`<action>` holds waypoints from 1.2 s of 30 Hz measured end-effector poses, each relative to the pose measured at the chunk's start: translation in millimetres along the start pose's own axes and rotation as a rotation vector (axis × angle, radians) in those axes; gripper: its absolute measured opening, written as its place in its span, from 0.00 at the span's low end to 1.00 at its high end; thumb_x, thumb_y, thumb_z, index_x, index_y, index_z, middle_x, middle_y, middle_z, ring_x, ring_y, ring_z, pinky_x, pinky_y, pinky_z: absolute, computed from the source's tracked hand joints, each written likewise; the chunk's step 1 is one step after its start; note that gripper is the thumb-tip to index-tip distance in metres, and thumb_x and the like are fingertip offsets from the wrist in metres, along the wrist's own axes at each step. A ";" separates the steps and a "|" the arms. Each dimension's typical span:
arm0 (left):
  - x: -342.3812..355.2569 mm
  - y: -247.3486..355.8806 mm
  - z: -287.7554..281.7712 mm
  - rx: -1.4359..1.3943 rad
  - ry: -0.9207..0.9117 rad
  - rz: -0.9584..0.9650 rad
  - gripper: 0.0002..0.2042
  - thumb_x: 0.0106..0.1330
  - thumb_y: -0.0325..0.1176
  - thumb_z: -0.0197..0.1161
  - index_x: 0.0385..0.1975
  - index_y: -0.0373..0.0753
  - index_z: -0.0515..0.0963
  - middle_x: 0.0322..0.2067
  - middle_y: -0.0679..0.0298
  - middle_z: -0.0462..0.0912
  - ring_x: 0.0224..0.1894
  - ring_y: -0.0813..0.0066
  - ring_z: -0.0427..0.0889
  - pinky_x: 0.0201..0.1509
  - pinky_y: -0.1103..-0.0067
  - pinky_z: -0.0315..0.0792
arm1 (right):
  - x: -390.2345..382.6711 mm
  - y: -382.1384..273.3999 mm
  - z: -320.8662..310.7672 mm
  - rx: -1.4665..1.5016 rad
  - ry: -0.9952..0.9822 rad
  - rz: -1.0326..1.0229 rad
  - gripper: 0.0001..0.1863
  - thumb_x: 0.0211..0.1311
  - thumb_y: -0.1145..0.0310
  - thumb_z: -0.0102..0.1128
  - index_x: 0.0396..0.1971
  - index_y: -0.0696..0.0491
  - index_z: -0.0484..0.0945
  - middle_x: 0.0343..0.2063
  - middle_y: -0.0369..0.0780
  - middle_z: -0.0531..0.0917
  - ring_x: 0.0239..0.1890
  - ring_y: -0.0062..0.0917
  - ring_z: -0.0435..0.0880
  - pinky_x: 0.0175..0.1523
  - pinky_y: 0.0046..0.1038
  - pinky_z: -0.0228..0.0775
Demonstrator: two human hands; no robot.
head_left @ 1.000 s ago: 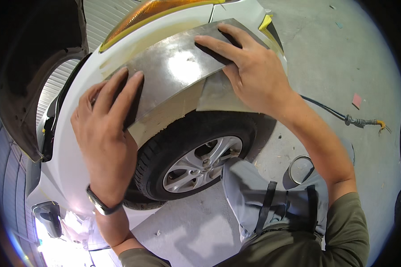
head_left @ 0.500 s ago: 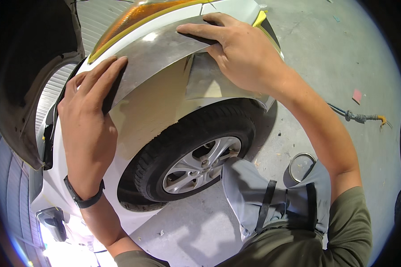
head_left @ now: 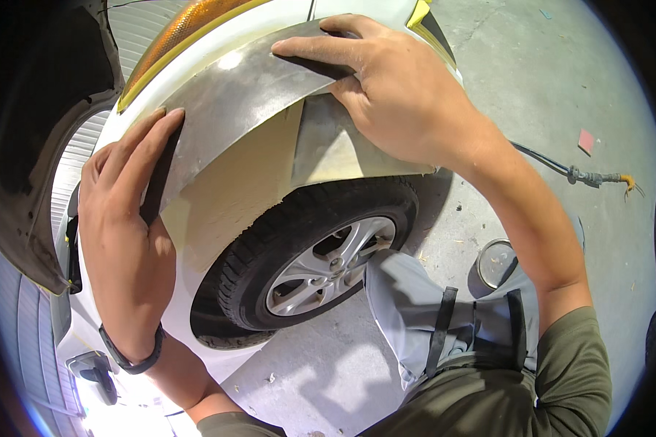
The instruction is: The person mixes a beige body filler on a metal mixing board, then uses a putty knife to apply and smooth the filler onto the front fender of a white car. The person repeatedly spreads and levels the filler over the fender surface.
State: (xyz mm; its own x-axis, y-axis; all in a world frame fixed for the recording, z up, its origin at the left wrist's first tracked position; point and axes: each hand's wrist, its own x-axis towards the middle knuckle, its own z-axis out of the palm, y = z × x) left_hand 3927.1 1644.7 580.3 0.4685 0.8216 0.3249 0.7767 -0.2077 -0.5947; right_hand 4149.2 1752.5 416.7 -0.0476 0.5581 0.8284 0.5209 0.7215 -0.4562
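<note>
Between my two hands a thin, grey, flexible metal-looking sheet (head_left: 229,95) lies bent along the curve of a white car's front fender (head_left: 186,277). My left hand (head_left: 127,197) grips its left end, fingertips on the outer face and the thumb partly hidden. At the other end my right hand (head_left: 408,87) holds it, with two fingers stretched over the upper part and the thumb at its lower edge. Beige filler (head_left: 244,171) covers the fender below the sheet, above the wheel arch. Beside it is a smooth greyish patch (head_left: 332,138) under my right hand.
A tyre with a silver wheel (head_left: 335,266) sits below the arch. Yellow tape (head_left: 149,65) borders the orange headlight (head_left: 189,36). On the concrete floor lie a round tin (head_left: 496,263), an air hose with a fitting (head_left: 594,177) and a pink square (head_left: 586,142).
Both hands and the sheet appear slightly farther left in the picture, and the headlight has shifted with them. The hold on the sheet stays the same.
</note>
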 end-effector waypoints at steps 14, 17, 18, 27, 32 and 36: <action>-50.8 27.0 19.1 -0.013 0.003 -0.076 0.52 0.39 0.02 0.45 0.68 0.52 0.82 0.69 0.68 0.83 0.70 0.53 0.75 0.82 0.64 0.65 | -56.7 -19.1 21.5 0.116 -0.019 0.127 0.37 0.57 0.82 0.63 0.65 0.32 0.84 0.66 0.53 0.79 0.53 0.48 0.89 0.55 0.40 0.85; -65.9 34.4 25.6 -0.019 0.013 -0.096 0.51 0.36 0.05 0.48 0.67 0.50 0.84 0.68 0.67 0.83 0.69 0.51 0.75 0.82 0.62 0.63 | -72.9 -25.9 26.4 0.123 -0.051 0.158 0.44 0.51 0.86 0.59 0.66 0.30 0.84 0.68 0.52 0.78 0.58 0.50 0.87 0.56 0.40 0.85; -70.2 36.4 29.2 -0.031 0.031 -0.095 0.50 0.36 0.05 0.48 0.66 0.50 0.84 0.68 0.66 0.83 0.69 0.52 0.75 0.81 0.62 0.63 | -78.6 -27.9 29.0 0.127 -0.055 0.165 0.44 0.50 0.86 0.59 0.66 0.29 0.84 0.68 0.52 0.78 0.58 0.50 0.87 0.56 0.40 0.86; -116.5 53.1 67.4 0.046 0.065 -0.116 0.32 0.55 0.17 0.61 0.61 0.49 0.88 0.65 0.67 0.85 0.68 0.57 0.75 0.76 0.64 0.63 | -127.2 -30.4 62.7 0.140 -0.032 0.151 0.48 0.39 0.90 0.57 0.64 0.34 0.87 0.72 0.52 0.74 0.65 0.44 0.84 0.48 0.33 0.89; -136.2 56.7 87.3 0.071 0.085 -0.090 0.30 0.56 0.18 0.63 0.61 0.49 0.88 0.65 0.68 0.85 0.68 0.58 0.74 0.74 0.64 0.63 | -147.6 -30.8 76.5 0.126 -0.004 0.126 0.49 0.37 0.89 0.57 0.64 0.34 0.87 0.74 0.51 0.73 0.68 0.41 0.83 0.41 0.29 0.89; -146.8 58.7 97.1 0.069 0.084 -0.081 0.32 0.55 0.18 0.64 0.62 0.51 0.88 0.66 0.69 0.85 0.68 0.59 0.74 0.74 0.65 0.63 | -160.6 -32.2 82.8 0.118 -0.027 0.147 0.49 0.36 0.89 0.58 0.64 0.33 0.87 0.75 0.50 0.72 0.67 0.39 0.83 0.37 0.28 0.88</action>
State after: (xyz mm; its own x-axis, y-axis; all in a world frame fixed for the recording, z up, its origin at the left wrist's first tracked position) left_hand 3863.0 1563.4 426.2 0.4407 0.7865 0.4326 0.7840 -0.1025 -0.6123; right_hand 4069.4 1673.6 271.5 -0.0022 0.6709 0.7415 0.4204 0.6734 -0.6080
